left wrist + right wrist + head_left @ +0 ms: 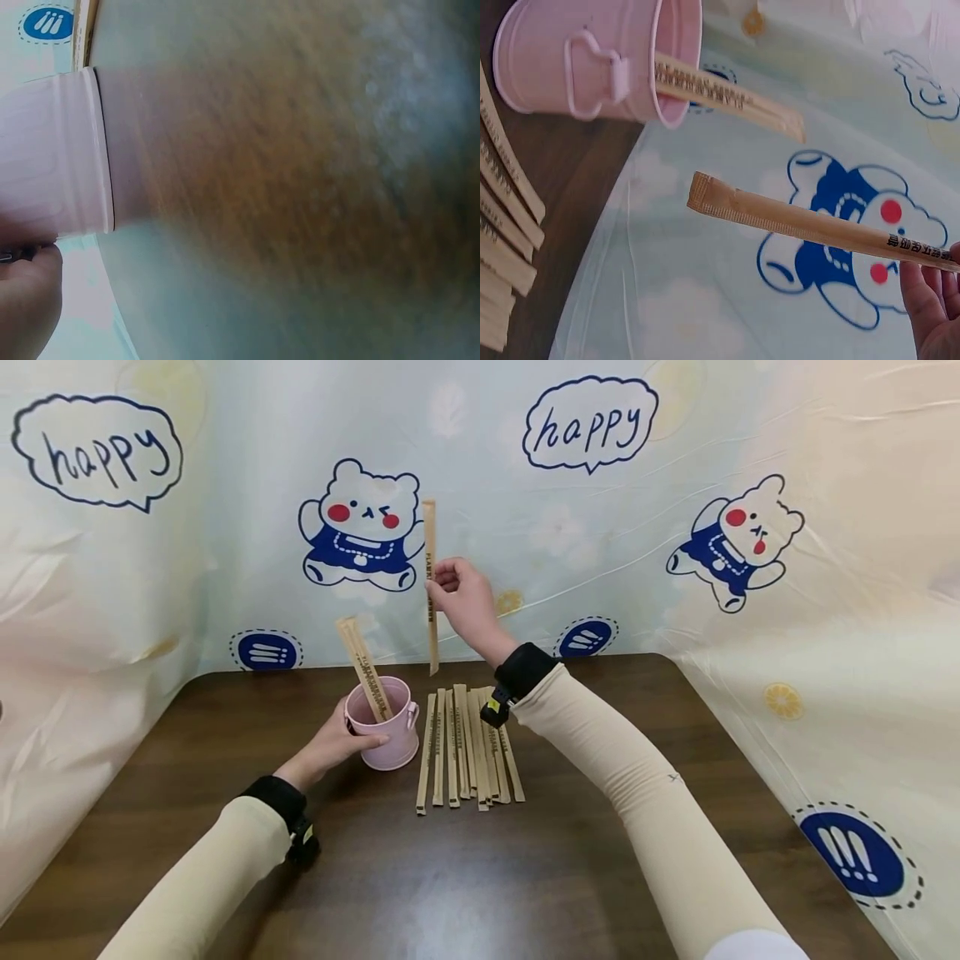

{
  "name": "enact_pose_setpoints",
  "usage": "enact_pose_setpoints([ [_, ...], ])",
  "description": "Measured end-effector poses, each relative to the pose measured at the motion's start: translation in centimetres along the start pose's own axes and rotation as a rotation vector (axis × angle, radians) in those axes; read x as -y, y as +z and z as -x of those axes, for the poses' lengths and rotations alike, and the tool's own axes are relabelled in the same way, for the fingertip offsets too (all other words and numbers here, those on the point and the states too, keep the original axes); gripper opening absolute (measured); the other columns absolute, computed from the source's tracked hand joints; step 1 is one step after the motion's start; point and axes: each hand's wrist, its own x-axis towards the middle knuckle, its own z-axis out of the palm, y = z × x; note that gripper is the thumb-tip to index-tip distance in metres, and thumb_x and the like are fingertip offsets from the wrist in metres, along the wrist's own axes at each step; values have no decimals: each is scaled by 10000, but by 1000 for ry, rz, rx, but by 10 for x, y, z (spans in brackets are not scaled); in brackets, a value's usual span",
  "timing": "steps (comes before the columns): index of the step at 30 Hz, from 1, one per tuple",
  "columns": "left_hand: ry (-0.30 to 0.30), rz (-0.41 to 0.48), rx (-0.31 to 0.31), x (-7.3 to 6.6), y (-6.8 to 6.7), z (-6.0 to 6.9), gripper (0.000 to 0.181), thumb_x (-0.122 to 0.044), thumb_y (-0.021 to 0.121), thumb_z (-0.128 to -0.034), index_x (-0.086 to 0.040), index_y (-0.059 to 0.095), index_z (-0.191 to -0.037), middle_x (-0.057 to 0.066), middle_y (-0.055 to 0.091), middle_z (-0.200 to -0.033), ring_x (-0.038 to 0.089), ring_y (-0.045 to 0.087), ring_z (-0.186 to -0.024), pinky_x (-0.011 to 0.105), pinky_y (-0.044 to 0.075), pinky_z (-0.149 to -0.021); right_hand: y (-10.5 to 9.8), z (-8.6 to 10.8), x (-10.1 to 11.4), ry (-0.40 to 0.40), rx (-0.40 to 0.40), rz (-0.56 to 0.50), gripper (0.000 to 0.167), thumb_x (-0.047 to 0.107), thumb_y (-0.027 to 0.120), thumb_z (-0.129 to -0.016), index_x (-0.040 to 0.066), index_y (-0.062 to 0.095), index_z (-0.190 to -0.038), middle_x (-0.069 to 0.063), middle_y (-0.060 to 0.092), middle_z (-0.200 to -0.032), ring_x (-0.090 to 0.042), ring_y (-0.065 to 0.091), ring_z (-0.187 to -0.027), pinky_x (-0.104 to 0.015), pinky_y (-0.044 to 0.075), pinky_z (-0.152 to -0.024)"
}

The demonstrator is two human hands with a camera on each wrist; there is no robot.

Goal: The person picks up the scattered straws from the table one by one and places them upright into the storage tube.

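Note:
My left hand [333, 745] grips a small pink bucket [396, 747] by its side, thumb across the front. Inside the bucket lean a few paper-wrapped straws [363, 668], their tops sticking out past the rim. Up in the air, right of the bucket, my right hand [468, 602] pinches one paper-wrapped straw [431, 539] held nearly upright. In the right wrist view the lower end of that straw [780, 216] is free, apart from the bucket [536, 60]. Several more wrapped straws [453, 752] lie side by side on the table, right of the bucket.
The brown wooden table [420, 877] ends at a back edge just behind the bucket. A pale curtain [480, 435] printed with bears and speech bubbles hangs behind and around the table. The bucket's handle [619, 79] hangs on its right side.

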Motion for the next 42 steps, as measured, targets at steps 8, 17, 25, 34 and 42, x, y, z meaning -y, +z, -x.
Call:
enact_pose_setpoints([
  [8, -11, 6, 1, -1, 1, 0, 1009, -83, 788, -852, -14, 113, -1599, 276, 279, -1581, 389, 335, -1433, 562, 250, -1210, 20, 9, 2, -71, 31, -9, 277, 105, 614, -1019, -40, 573, -1250, -206, 650, -1165, -283, 631, -1048, -227, 554, -812],
  [17, -18, 5, 10, -5, -2, 1, 994, -117, 778, -870, -42, 102, -1595, 257, 260, -1591, 384, 318, -1435, 584, 249, -1210, 40, 16, 2, -87, 57, -17, 267, 105, 604, -1025, -28, 567, -1254, -195, 650, -1161, -274, 619, -1051, -179, 507, -799],
  [25, -36, -1, 28, -4, -2, 0, 1008, -157, 770, -893, -59, 67, -1607, 258, 226, -1616, 414, 285, -1466, 628, 223, -1228, 56, 28, -13, -85, 82, 25, 257, 111, 597, -1030, -23, 569, -1249, -191, 664, -1158, -276, 620, -1051, -170, 472, -830],
  [34, -57, 6, 19, -1, 0, -1, 1011, -152, 768, -889, -37, 56, -1597, 267, 210, -1618, 414, 272, -1471, 614, 219, -1235, 69, 44, -33, -59, 134, 100, 258, 119, 597, -1032, -13, 580, -1253, -183, 672, -1170, -273, 635, -1065, -205, 488, -885],
  [42, -45, 3, 18, -2, 0, 0, 1014, -137, 764, -888, -34, 52, -1602, 271, 209, -1618, 415, 274, -1472, 604, 228, -1226, 77, 58, -47, -9, 215, 107, 241, 106, 635, -1007, -16, 621, -1215, -181, 689, -1145, -271, 662, -1052, -210, 515, -888],
])
